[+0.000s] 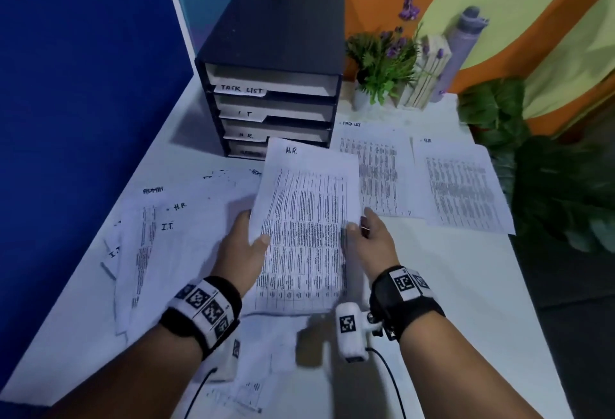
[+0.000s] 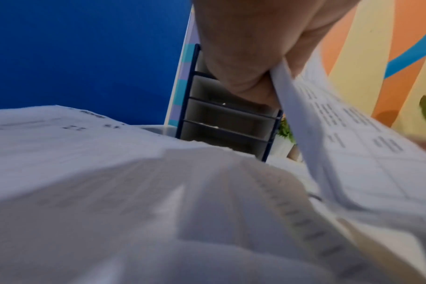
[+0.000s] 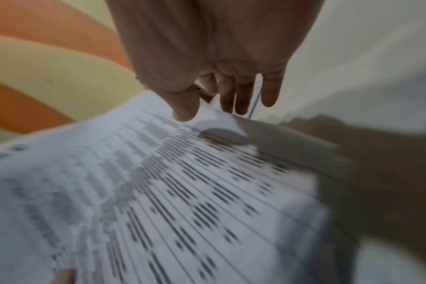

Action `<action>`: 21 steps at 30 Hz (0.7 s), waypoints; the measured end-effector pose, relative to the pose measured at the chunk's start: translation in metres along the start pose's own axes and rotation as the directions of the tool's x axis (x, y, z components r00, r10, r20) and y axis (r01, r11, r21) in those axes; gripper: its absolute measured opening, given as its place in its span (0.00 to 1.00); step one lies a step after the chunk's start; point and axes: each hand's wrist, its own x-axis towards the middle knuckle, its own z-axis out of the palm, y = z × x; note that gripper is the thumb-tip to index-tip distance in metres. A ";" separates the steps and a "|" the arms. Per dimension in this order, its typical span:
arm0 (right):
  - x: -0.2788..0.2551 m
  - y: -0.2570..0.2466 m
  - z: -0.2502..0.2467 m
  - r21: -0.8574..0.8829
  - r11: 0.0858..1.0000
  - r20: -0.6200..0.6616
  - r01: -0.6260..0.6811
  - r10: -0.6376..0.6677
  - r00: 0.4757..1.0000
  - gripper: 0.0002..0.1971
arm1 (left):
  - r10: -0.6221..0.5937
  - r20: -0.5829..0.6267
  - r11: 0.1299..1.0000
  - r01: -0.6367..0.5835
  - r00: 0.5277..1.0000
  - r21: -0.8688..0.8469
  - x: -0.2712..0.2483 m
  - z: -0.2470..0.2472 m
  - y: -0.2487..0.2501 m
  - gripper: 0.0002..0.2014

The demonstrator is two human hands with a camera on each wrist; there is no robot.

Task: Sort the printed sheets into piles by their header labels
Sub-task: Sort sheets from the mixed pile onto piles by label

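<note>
- Left hand [image 1: 240, 243] pinches the left edge of the raised H.R. sheet [image 1: 306, 229], thumb on top, fingers curled under.
- Right hand [image 1: 374, 239]: thumb on the sheet's right edge; the right wrist view shows its fingers extended, mostly clear of the paper. Light steadying hold at best.
- Sheet is lifted off the desk [image 1: 449, 285] mid-span, long axis running from the near edge toward the far edge, header at the far end.
- Target, I'd judge: the H.R. pile [image 1: 462, 185] toward the desk's right edge, beyond the Task List pile [image 1: 376, 172]. Right hand is nearer, so the carry goes rightward across the Task List pile.
- Unsorted sheets [image 1: 159, 245] (Admin, H.R., I.T. headers) fan out along the left edge.
- Labelled tray organiser [image 1: 273, 85] stands at the far edge.
</note>
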 end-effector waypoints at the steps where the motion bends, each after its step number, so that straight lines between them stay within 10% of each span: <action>1: 0.001 0.007 -0.007 0.053 0.996 0.014 -0.073 0.073 0.997 0.29 | 0.034 -0.026 0.999 -0.035 0.999 -0.036 0.001 0.006 0.012 0.18; 8: 0.007 0.048 -0.057 0.531 0.830 -0.003 -0.168 0.200 0.980 0.06 | 0.065 -0.015 0.972 -0.066 0.998 -0.225 0.022 0.065 0.059 0.18; 16: 0.084 0.089 -0.181 0.229 0.962 -0.498 -0.147 0.245 0.832 0.06 | 0.028 0.166 0.960 -0.072 0.986 0.270 0.040 0.120 0.034 0.25; 21: 0.123 0.107 -0.240 0.145 0.958 -0.550 -0.247 0.286 0.785 0.07 | 0.093 0.222 0.906 -0.175 0.971 0.386 0.055 0.159 0.025 0.24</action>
